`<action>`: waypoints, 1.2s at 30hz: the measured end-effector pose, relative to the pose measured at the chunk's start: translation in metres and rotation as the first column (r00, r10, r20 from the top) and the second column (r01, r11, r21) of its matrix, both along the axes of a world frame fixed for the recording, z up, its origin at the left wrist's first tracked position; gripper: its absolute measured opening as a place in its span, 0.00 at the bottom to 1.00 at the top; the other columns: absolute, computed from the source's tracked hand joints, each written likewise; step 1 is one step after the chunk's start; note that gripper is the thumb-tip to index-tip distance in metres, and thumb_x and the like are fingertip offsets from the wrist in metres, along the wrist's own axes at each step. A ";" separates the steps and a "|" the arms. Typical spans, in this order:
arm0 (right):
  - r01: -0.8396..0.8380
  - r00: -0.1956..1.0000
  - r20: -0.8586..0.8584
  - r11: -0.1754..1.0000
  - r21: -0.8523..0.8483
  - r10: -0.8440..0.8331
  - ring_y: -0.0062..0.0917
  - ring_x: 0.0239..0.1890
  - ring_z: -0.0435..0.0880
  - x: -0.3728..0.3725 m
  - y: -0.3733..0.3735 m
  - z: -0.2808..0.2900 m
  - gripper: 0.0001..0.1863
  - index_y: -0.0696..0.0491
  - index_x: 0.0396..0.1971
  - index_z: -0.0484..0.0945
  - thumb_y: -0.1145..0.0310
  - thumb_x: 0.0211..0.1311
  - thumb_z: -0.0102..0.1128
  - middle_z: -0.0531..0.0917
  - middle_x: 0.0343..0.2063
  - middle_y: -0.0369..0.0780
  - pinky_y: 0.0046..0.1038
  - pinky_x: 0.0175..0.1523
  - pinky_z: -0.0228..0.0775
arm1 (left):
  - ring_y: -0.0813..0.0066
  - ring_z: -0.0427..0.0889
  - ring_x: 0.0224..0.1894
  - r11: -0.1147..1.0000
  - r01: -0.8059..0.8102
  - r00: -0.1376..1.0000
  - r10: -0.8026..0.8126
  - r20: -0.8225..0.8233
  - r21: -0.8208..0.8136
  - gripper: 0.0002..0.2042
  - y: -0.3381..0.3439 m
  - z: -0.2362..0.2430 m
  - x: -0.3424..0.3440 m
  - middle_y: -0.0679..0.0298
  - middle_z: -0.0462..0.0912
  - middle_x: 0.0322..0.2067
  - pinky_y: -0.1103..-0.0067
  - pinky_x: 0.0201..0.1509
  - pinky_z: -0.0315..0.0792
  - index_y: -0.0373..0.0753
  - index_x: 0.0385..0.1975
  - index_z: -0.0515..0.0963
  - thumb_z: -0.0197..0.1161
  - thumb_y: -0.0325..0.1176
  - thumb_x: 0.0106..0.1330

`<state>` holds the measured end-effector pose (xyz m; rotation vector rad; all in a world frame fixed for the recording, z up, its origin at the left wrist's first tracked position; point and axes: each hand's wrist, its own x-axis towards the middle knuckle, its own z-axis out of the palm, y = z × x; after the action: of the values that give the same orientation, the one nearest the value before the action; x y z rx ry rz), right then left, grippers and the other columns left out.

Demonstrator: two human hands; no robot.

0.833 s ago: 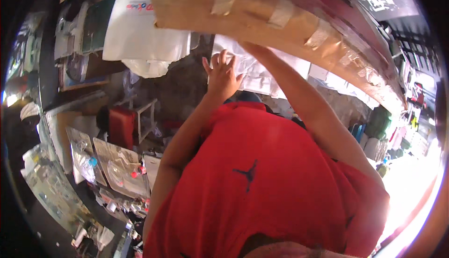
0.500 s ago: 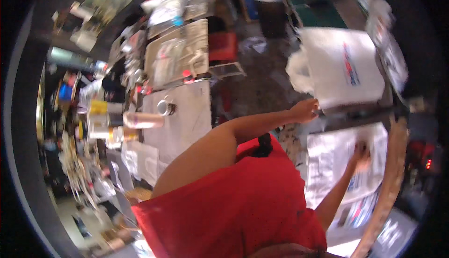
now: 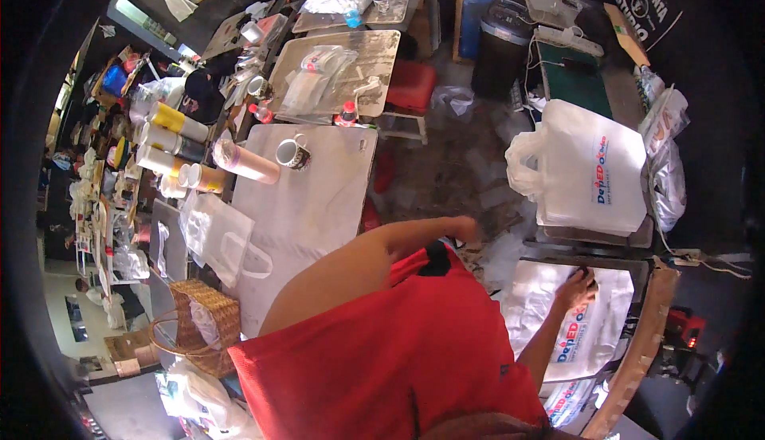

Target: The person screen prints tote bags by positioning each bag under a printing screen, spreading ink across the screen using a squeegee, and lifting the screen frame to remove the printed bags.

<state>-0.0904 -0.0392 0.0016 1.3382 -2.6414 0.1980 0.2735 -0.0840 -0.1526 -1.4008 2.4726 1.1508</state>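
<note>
A white tote bag (image 3: 610, 304) with red and blue print lies flat on the right, in front of me. My right hand (image 3: 577, 288) rests on its upper part, fingers apart and touching the fabric. My left hand (image 3: 464, 233) hangs to the left of the bags, touching none of them; its fingers are blurred and I cannot tell how they are bent. Beyond the flat bag sits a stack of similar white bags (image 3: 586, 177), their handles bunched at the left side. Another printed bag (image 3: 567, 402) shows below the flat one.
A brown cardboard edge (image 3: 637, 352) runs along the right. To the left stands a pale table (image 3: 319, 201) with a mug (image 3: 293, 153). Farther off are a red stool (image 3: 410, 88) and a black bin (image 3: 502, 49). A woven basket (image 3: 209, 324) sits at lower left.
My left hand has drawn away from the bag stack, back toward my body. My right hand is still on the flat bag, now nearer its upper edge. The view has shifted and become sharper.
</note>
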 end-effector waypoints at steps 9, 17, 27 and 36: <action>0.223 0.973 0.063 0.974 -0.036 -0.220 0.42 0.62 0.68 -0.084 0.209 -0.011 0.22 0.37 0.62 0.73 0.62 0.68 0.52 0.68 0.63 0.44 0.46 0.62 0.65 | 0.58 0.85 0.37 0.993 0.106 0.988 -0.110 0.112 0.045 0.16 0.000 0.074 0.027 0.60 0.87 0.34 0.66 0.42 0.77 0.47 0.37 0.86 0.62 0.50 0.60; 0.236 0.971 0.018 0.954 -0.186 -0.237 0.42 0.58 0.68 -0.039 0.178 -0.024 0.22 0.42 0.56 0.74 0.58 0.61 0.61 0.74 0.53 0.43 0.49 0.60 0.62 | 0.80 0.80 0.33 0.898 -0.183 0.724 0.398 -0.563 0.401 0.10 -0.006 0.131 -0.088 0.65 0.84 0.30 0.79 0.40 0.74 0.32 0.37 0.81 0.64 0.33 0.65; 0.304 0.952 0.130 0.913 -0.273 -0.278 0.45 0.57 0.68 -0.041 0.215 0.023 0.19 0.40 0.49 0.80 0.65 0.55 0.67 0.73 0.53 0.41 0.50 0.59 0.62 | 0.60 0.83 0.43 0.946 0.277 0.770 -0.325 -0.549 -0.171 0.14 -0.007 0.184 -0.231 0.49 0.82 0.42 0.70 0.48 0.76 0.34 0.42 0.80 0.68 0.35 0.60; 0.273 0.904 0.401 0.923 -0.270 -0.150 0.47 0.64 0.65 0.002 0.072 0.007 0.24 0.50 0.59 0.72 0.63 0.63 0.50 0.70 0.62 0.49 0.54 0.67 0.51 | 0.45 0.71 0.59 0.716 0.573 0.728 -0.668 -0.154 -0.398 0.26 -0.038 0.170 -0.291 0.44 0.76 0.52 0.59 0.63 0.66 0.35 0.51 0.75 0.69 0.35 0.51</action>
<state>-0.0882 0.0328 0.0083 0.9708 -2.8616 0.8929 -0.0177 -0.1224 0.0176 -0.3086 3.0720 0.8465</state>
